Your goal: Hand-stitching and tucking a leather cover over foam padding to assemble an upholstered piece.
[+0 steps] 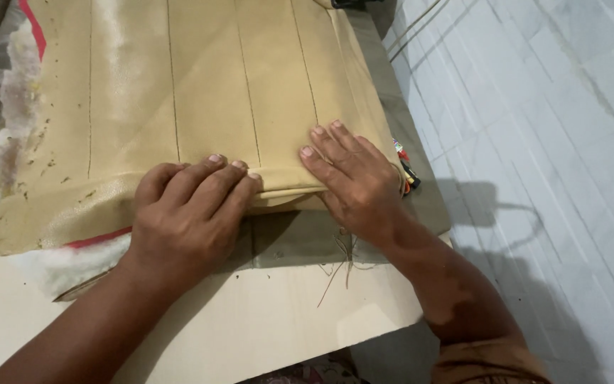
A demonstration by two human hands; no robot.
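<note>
Both forearms enter from 6 o'clock, nearest the lens. Your left hand point(190, 210) lies palm down, fingers extended and close together, gripping nothing; fingertips press the folded near edge of the tan stitched leatherette cover point(200, 92). Your right hand point(355, 181), at about 3 o'clock of the left, is likewise flat and open, fingers slightly spread on the same edge, holding nothing. That cover fills the upper centre, from 9 through 12 o'clock, with parallel seam lines running away from you; white fleecy backing point(51, 263) and a red trim strip point(97, 237) show at its 8 o'clock corner. It rests on a pale board point(250, 327); loose threads point(342, 259) trail just below your right wrist. Small red and black items point(406, 174) sit touching the cover's right edge, unclear what. Risk, as judged: uneven pressure between hands could let the fold creep or wrinkle; threads may snag under the palm; the slick surface might slide toward the board's 3 o'clock edge.
</note>
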